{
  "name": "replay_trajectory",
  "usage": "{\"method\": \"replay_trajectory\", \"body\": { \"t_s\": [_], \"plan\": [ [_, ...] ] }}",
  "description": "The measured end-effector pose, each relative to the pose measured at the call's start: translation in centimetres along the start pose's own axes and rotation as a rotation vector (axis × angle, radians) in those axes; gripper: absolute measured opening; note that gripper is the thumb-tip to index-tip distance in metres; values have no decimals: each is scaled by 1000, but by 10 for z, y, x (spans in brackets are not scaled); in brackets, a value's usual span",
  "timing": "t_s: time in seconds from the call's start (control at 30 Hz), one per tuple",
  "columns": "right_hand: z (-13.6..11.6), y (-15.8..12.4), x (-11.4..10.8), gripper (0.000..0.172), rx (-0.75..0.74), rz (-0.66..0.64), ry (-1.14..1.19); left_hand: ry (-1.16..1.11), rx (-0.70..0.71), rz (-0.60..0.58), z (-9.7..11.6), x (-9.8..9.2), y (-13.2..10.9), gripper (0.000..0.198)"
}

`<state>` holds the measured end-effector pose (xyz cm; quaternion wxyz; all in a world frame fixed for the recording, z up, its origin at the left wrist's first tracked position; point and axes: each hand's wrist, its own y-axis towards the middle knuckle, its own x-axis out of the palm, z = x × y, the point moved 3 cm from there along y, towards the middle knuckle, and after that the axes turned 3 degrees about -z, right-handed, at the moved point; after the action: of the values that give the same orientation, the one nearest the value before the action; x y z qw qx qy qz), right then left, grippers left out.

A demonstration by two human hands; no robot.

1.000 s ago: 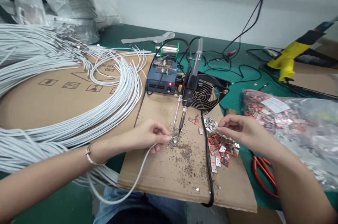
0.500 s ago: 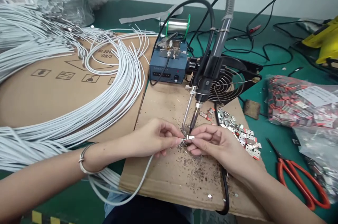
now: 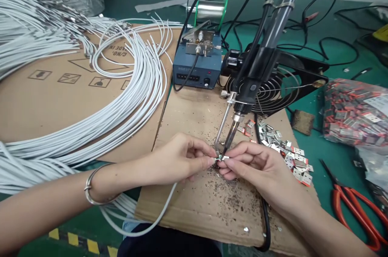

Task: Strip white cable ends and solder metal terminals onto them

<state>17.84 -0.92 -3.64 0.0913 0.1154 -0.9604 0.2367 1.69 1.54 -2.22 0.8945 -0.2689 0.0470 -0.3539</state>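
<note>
My left hand (image 3: pixel 182 159) pinches the end of a white cable (image 3: pixel 166 210), which loops down below the wrist. Between the thumb and fingers of my right hand (image 3: pixel 257 165) is a small metal USB connector (image 3: pixel 226 158). Cable end and connector meet under the tip of a clamped soldering iron (image 3: pixel 233 132). Beside the iron, a thin metal solder feed tube (image 3: pixel 223 123) comes down to the same spot. A bit of green shows at the joint; my fingertips partly hide it, so whether the parts are joined I cannot tell.
Loose USB connectors (image 3: pixel 298 160) lie right of the iron, near red-handled pliers (image 3: pixel 354 204) and a bag of connectors (image 3: pixel 353 111). A blue solder feeder (image 3: pixel 197 73) with a solder spool (image 3: pixel 210 9) and a black fan (image 3: pixel 273 95) stand behind. Bundled white cables (image 3: pixel 127 103) cover the left.
The view has shifted, so the iron and feeder look larger. Both hands keep their pinch at the iron's tip, and green now shows at the joint.
</note>
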Motion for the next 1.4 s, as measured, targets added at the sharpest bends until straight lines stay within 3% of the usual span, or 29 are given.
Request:
{"method": "replay_trajectory", "body": {
  "t_s": [1.4],
  "plan": [
    [1, 1, -4, 11, -29, -6, -21, -50, -52, -3, 2, -3, 1, 7]
  ]
}}
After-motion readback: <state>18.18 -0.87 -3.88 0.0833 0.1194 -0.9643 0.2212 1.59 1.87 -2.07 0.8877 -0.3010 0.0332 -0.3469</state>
